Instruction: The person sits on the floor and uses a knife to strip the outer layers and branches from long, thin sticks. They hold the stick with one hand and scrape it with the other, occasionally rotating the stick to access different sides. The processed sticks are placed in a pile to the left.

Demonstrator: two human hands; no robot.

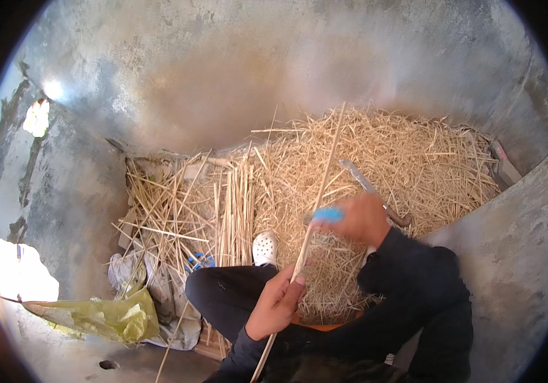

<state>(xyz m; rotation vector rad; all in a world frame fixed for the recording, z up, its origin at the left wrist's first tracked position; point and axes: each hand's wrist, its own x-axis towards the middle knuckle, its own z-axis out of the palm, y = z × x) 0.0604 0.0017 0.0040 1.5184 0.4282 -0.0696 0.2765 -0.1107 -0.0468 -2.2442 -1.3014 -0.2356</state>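
A long, pale bamboo strip [325, 169] slants across the middle, its lower end near my body. My left hand [278, 300] is closed around its lower part, thumb along the strip. Higher up, my right hand [358, 219] is closed on a small blue tool [329, 215] that meets the strip's side. Motion blurs this hand, and the tool's exact kind cannot be made out. Just beyond the right hand, a long grey metal blade [358, 175] with a brown hooked end lies on the shavings, partly hidden by that hand.
A deep heap of shavings [433, 159] fills the floor ahead and right. Stacked strips [236, 210] and crossing loose ones [159, 204] lie left. Near them are a yellow-green plastic sheet [118, 317] and a grey sack [181, 319]. My white clog [264, 247] rests beside the stack.
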